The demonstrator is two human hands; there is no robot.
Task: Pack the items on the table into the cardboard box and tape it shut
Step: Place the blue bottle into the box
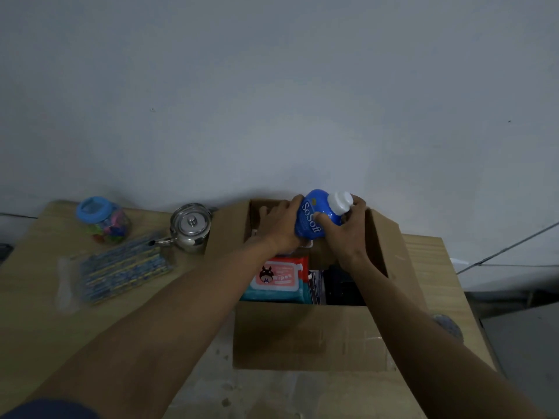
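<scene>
Now the blue bottle [314, 217] is tilted over the far end of the open cardboard box [302, 334], with the fingers [358, 204] of the left hand [281, 226] and right hand [352, 231] curled round it; lowering it cap-up seems safest against leaks. Inside lie a pack of wipes [278, 276] and something dark [341, 287]. A kettle [190, 228], a jar [104, 220] and a striped packet [121, 270] wait on the counter [36, 297].

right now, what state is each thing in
box, open, flaps up, partly packed
bottle, capped, held above the box
wipes, lying in the box, label up
kettle, lid on, upright on the table
jar, lid on, on the table
packet, lying flat on the table
left grip, holds the bottle
right grip, holds the bottle
</scene>
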